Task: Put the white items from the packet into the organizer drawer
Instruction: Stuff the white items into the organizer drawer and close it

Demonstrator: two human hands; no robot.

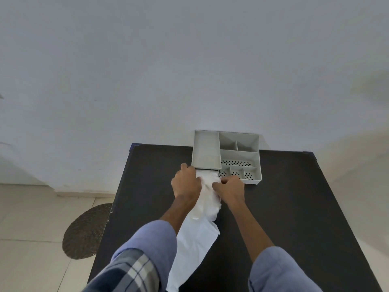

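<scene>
A grey desk organizer stands at the far edge of the black table. Its drawer is pulled out at the front left and shows white material inside. A bunch of white items stretches from the drawer opening back toward me, lying on a white packet that reaches the near table edge. My left hand grips the items at the drawer's left corner. Beside it, my right hand pinches them from the right, just in front of the organizer.
The organizer's top has several open compartments, some with perforated floors. A white wall rises right behind the table. On the tiled floor to the left lies a round dark woven mat.
</scene>
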